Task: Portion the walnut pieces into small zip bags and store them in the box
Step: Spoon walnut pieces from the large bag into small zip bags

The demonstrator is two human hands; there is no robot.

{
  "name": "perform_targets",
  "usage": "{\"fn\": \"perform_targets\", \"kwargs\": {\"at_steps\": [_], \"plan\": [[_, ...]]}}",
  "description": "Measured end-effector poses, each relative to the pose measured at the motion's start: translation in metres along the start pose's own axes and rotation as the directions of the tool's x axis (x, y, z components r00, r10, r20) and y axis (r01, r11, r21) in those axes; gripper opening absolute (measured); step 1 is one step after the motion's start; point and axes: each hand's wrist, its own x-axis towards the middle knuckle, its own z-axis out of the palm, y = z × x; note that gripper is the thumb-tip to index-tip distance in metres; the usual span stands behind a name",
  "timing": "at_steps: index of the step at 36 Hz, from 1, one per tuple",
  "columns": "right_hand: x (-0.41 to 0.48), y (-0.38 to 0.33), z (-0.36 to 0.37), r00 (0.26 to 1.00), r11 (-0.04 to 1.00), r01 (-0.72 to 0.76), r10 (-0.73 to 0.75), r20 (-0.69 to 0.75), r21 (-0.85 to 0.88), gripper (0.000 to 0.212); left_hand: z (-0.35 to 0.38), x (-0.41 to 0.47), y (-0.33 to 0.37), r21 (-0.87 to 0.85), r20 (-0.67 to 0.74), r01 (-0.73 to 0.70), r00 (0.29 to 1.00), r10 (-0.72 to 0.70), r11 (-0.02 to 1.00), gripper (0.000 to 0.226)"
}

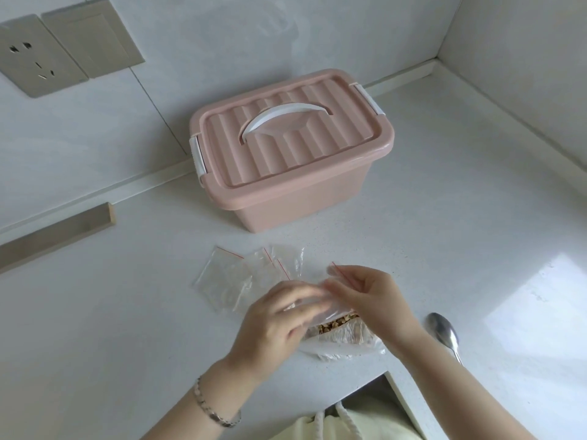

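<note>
A pink storage box [295, 204] with a ribbed lid, white handle and white latches stands shut on the white counter. In front of it lie several empty clear zip bags [227, 276] with red seal lines. My left hand [279, 322] and my right hand [371, 296] hold one small clear zip bag [333, 295] between them, fingers pinching its top edge. Just below the hands sits a large clear bag of brown walnut pieces [336, 331], partly hidden by my left hand.
A metal spoon [444, 333] lies on the counter to the right of the walnut bag. A wooden strip [57, 236] rests at the left by the wall. Wall sockets [35, 58] sit upper left. The counter edge [403, 392] cuts in near my body.
</note>
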Motion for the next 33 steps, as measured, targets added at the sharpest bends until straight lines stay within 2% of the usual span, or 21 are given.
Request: {"fn": "perform_targets", "kwargs": {"at_steps": [4, 9, 11, 13, 15, 17, 22, 26, 33], "plan": [[-0.001, 0.011, -0.007, 0.980, 0.992, 0.061, -0.081, -0.182, -0.110, 0.016, 0.010, -0.004, 0.005, 0.063, 0.119, 0.241, 0.962, -0.247, 0.968, 0.035], [-0.011, 0.016, -0.002, 0.927, 0.943, 0.138, -0.231, -0.294, -0.303, 0.013, 0.014, 0.015, 0.042, -0.148, -0.024, 0.496, 0.863, -0.504, 0.856, 0.028], [-0.015, 0.017, 0.003, 0.918, 0.910, 0.183, -0.294, -0.265, -0.373, 0.014, 0.016, 0.025, 0.054, -0.302, -0.002, 0.610, 0.768, -0.640, 0.733, 0.024], [-0.018, 0.016, 0.007, 0.928, 0.896, 0.224, -0.317, -0.198, -0.383, 0.020, 0.018, 0.035, 0.060, -0.487, 0.085, 0.697, 0.638, -0.766, 0.526, 0.022], [-0.021, 0.014, 0.007, 0.931, 0.888, 0.260, -0.334, -0.145, -0.378, 0.032, 0.018, 0.041, 0.062, -0.576, 0.132, 0.724, 0.539, -0.832, 0.378, 0.015], [-0.024, 0.012, 0.003, 0.936, 0.906, 0.268, -0.325, -0.134, -0.326, 0.035, 0.016, 0.044, 0.060, -0.620, 0.181, 0.733, 0.481, -0.858, 0.280, 0.008], [-0.031, 0.001, -0.006, 0.967, 0.964, 0.250, -0.253, -0.021, -0.085, 0.018, 0.011, 0.043, 0.056, -0.684, 0.294, 0.720, 0.418, -0.859, 0.116, 0.005], [-0.035, -0.005, -0.011, 0.968, 0.969, 0.247, -0.246, 0.051, -0.009, 0.024, 0.009, 0.040, 0.056, -0.704, 0.267, 0.701, 0.408, -0.873, 0.113, 0.010], [-0.037, -0.001, -0.009, 0.962, 0.965, 0.262, -0.259, 0.084, -0.030, 0.019, 0.009, 0.037, 0.059, -0.711, 0.249, 0.691, 0.421, -0.872, 0.131, 0.006]]}}
